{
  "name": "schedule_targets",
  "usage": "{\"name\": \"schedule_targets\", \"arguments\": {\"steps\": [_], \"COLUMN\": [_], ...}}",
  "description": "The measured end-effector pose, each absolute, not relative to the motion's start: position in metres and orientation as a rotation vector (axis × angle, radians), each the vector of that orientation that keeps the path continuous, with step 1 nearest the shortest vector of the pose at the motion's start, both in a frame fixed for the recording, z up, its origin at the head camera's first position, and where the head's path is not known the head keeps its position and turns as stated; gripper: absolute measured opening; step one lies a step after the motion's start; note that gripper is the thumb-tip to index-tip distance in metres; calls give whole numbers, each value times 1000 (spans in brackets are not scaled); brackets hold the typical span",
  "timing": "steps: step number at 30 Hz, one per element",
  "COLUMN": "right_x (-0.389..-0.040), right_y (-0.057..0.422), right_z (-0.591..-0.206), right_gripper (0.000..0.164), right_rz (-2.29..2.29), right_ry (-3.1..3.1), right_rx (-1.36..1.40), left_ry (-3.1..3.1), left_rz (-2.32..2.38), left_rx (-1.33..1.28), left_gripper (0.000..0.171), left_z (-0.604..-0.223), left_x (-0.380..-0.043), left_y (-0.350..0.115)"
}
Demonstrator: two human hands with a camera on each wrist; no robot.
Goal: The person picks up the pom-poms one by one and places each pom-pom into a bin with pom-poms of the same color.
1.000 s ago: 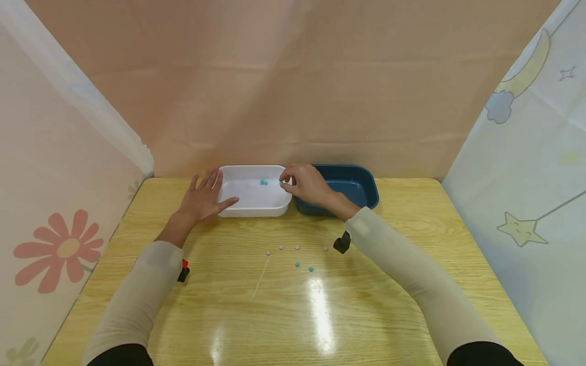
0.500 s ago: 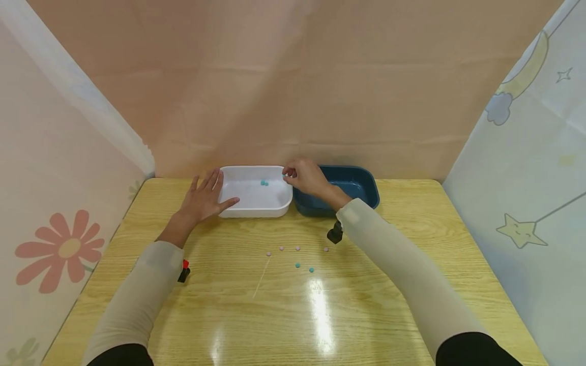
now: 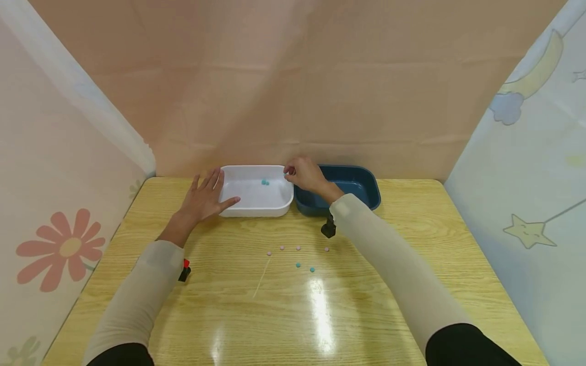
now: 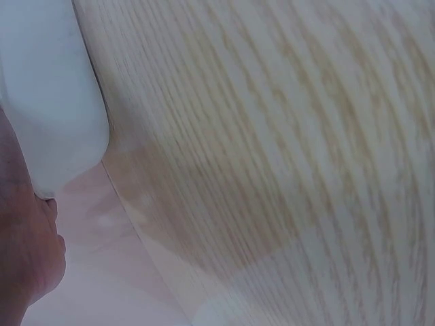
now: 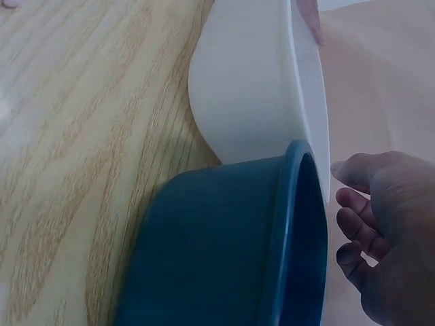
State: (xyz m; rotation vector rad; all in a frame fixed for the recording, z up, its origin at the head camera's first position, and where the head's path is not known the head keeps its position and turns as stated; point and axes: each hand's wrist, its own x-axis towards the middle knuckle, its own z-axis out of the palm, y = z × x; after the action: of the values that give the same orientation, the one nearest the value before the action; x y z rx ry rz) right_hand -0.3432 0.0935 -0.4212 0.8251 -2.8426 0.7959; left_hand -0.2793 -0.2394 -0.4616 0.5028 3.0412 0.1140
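My left hand (image 3: 201, 197) lies with spread, straight fingers against the left end of the white tray (image 3: 256, 212). Two small teal pieces (image 3: 263, 182) sit on that tray's floor. Over the tray's right end, my right hand (image 3: 305, 174) pinches another small teal piece (image 3: 285, 175) between thumb and fingertips. A dark blue tray (image 3: 336, 208) stands beside the white one, partly under the right forearm. In the right wrist view, the right hand (image 5: 401, 224) has curled fingers above both rims; the piece is not visible there.
On the wooden table (image 3: 229, 315) in front of the trays lie several small pink pieces (image 3: 298, 248) and two teal pieces (image 3: 312, 269). A thin pale line (image 3: 262, 277) runs nearby. A cloth backdrop (image 3: 293, 91) hangs right behind the trays.
My right hand has shifted slightly toward the backdrop with the teal piece, and its forearm has swung a little left. The left hand stays at the white tray.
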Motion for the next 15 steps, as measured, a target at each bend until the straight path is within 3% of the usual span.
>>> {"name": "schedule_targets", "arguments": {"steps": [15], "right_x": [-347], "right_y": [87], "right_z": [-424], "right_gripper": [16], "right_rz": [756], "right_ry": [-2887], "right_rx": [780], "left_ry": [3038], "left_rz": [117], "left_rx": [508], "left_gripper": [111], "left_z": [-461], "left_x": [-278], "left_y": [-241]}}
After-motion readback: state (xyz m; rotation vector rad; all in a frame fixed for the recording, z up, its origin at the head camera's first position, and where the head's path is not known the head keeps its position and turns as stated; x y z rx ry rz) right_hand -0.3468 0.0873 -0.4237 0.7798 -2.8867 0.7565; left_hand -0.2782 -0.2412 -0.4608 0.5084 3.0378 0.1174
